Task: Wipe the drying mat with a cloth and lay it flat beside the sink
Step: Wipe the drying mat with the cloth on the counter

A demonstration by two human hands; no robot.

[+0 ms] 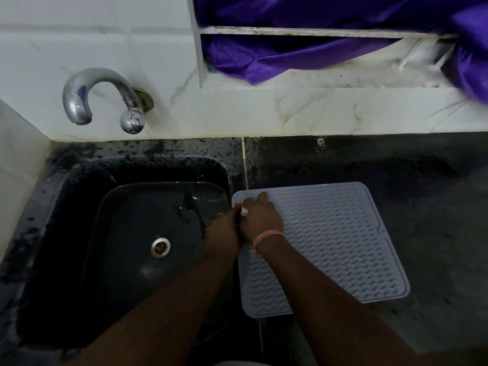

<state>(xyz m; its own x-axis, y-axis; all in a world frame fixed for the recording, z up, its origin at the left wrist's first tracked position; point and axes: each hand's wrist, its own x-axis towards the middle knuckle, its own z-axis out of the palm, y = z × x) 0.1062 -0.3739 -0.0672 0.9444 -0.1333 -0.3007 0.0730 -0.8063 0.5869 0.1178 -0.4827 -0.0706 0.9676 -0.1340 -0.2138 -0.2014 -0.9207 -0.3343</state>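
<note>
The grey drying mat (330, 241), ribbed with wavy lines, lies flat on the dark counter just right of the black sink (79, 233). My right hand (260, 220) rests on the mat near its far left corner, fingers curled over a small pale cloth (244, 211) of which only a scrap shows. A pink band circles that wrist. My left hand (223, 231) meets it from the sink side, closed at the mat's left edge; its fingers are mostly hidden behind the right hand.
A chrome tap (105, 99) juts from the white tiled wall over the sink, whose drain (159, 247) sits mid-basin. Purple fabric (317, 43) hangs across a window ledge at the back right. Dark wet counter (422, 186) stretches behind and right of the mat.
</note>
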